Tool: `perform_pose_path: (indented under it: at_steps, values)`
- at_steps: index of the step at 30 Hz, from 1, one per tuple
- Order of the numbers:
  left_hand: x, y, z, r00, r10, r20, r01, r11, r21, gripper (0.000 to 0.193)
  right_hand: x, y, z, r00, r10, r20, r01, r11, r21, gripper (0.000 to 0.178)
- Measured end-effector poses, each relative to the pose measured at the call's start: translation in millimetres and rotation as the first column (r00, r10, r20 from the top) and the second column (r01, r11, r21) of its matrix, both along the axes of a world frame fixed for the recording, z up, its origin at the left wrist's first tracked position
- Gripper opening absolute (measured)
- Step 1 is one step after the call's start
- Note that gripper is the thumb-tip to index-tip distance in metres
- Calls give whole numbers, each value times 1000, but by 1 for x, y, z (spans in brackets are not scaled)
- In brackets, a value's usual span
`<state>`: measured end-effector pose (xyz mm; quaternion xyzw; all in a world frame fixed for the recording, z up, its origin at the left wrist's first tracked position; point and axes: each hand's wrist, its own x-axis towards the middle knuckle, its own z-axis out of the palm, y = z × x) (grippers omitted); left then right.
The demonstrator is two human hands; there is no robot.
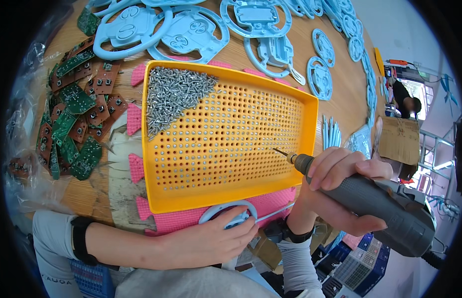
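My right hand [335, 174] is wrapped around a dark grey electric screwdriver [385, 208]. Its thin bit points left, over the right part of a yellow screw tray [231, 197]. Small silver screws [174, 99] are heaped in the tray's far left corner, and many others sit in its rows of holes. Whether the bit touches a screw, I cannot tell. Below the tray's near edge, my left hand [211, 243] grips a light blue toy steering wheel [207, 214] against the pink foam mat [181, 221]. Part of that wheel is hidden beneath the fingers.
Green and brown circuit boards [74, 119] lie piled at the left beside clear plastic wrap. More light blue steering wheel shells [131, 30] cover the far side of the table. Light blue sticks [331, 133] are at the right. Farther off are a person [404, 99] and a cardboard box [398, 140].
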<state>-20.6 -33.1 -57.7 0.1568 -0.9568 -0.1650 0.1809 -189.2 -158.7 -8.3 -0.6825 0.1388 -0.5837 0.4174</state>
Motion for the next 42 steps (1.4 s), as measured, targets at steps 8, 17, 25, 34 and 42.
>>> perform_pose_path:
  at_steps: [8,17,25,34,42]
  values:
    - [-2,17,12,984,36,173,2,976,-216,54,-2,15,28,997,-4,-77,2,999,-34,69]
    - [-2,40,10,960,-12,279,109,937,-333,50,40,85,52,886,462,26,-456,864,215,48]
    - [5,44,11,959,28,282,67,944,-323,41,49,101,22,910,413,23,-413,903,117,55]
    - [-8,54,-12,983,76,165,-6,921,-389,37,54,115,12,926,375,50,-378,920,105,47]
    - [-8,54,-14,998,48,42,-40,984,-172,29,38,103,5,835,545,77,-549,813,197,8]
